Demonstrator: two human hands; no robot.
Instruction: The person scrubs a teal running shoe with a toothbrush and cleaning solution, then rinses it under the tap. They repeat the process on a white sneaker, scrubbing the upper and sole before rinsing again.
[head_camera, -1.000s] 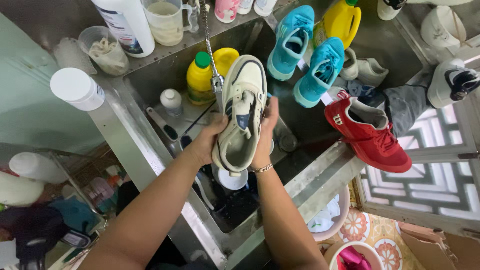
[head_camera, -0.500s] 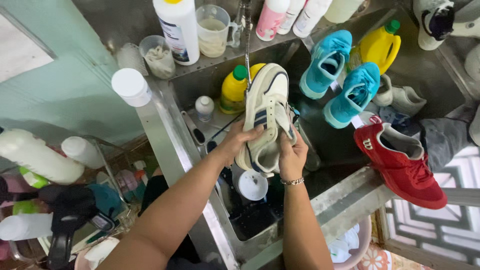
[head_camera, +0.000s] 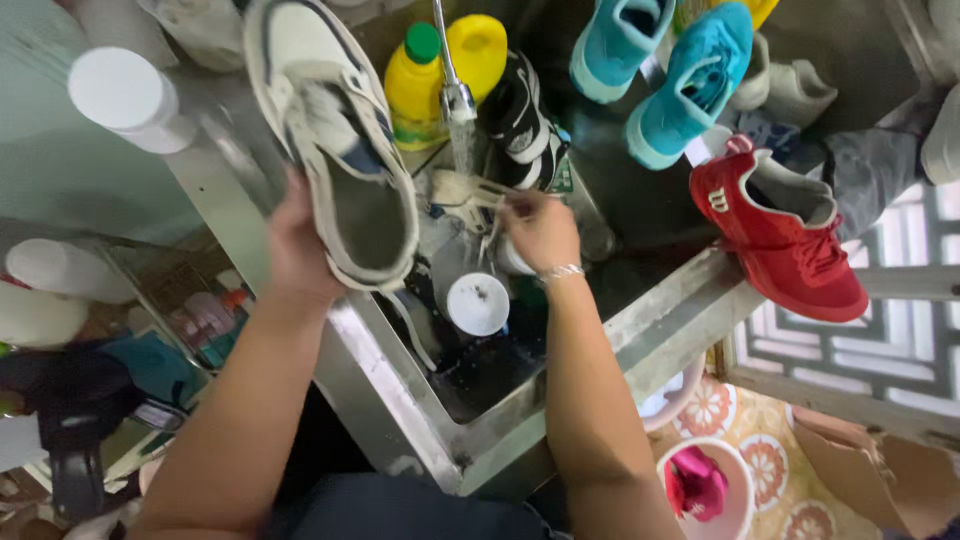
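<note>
Two hands work apart over the steel sink (head_camera: 640, 325). At upper left of the frame, the left hand (head_camera: 297, 245) grips a cream sneaker (head_camera: 335, 140) from beneath — opening upward. At centre, the right hand (head_camera: 540, 228) pinches pale shoelaces (head_camera: 470, 192) under the running tap (head_camera: 457, 100).

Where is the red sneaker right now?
In the head view, the red sneaker lies at the right on the sink's metal edge, just below the two turquoise shoes.

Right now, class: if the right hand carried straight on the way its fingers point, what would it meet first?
The right hand points up-left toward the tap; it would probably meet the pale insole under the tap first, though depth is unclear.
</note>
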